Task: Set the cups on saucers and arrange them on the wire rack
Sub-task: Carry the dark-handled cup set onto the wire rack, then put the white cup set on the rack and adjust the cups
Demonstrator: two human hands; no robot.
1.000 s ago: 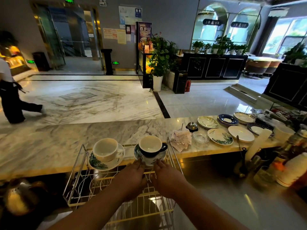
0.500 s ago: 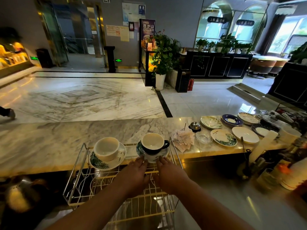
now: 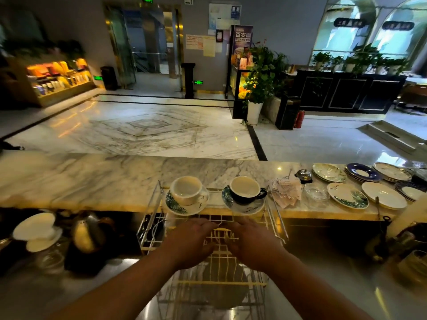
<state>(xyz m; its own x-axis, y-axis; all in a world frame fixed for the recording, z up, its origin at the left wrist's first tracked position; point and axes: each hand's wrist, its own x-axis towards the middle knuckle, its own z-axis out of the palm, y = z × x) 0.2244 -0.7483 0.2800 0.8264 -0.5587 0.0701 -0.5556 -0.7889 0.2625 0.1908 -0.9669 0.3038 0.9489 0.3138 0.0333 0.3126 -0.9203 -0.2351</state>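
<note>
A white cup (image 3: 187, 190) stands on a leaf-patterned saucer (image 3: 178, 207) at the far left of the wire rack (image 3: 152, 224). To its right a dark blue cup (image 3: 246, 190) sits on a second leaf-patterned saucer (image 3: 247, 207). My left hand (image 3: 189, 242) and my right hand (image 3: 251, 243) hover palm down over the rack, just short of the two saucers. Both hold nothing, fingers loosely spread. Neither hand touches a saucer.
Loose saucers and plates (image 3: 347, 197) lie along the marble counter (image 3: 80, 181) to the right, beside paper slips (image 3: 286, 192), a glass ashtray (image 3: 316, 192) and a desk bell (image 3: 303, 175). A metal kettle (image 3: 86, 233) and white lids (image 3: 37, 229) sit lower left. Bottles crowd the lower right.
Both hands have drawn back from the blue cup's saucer toward me and now hang free over the rack. The cup and saucer stay put.
</note>
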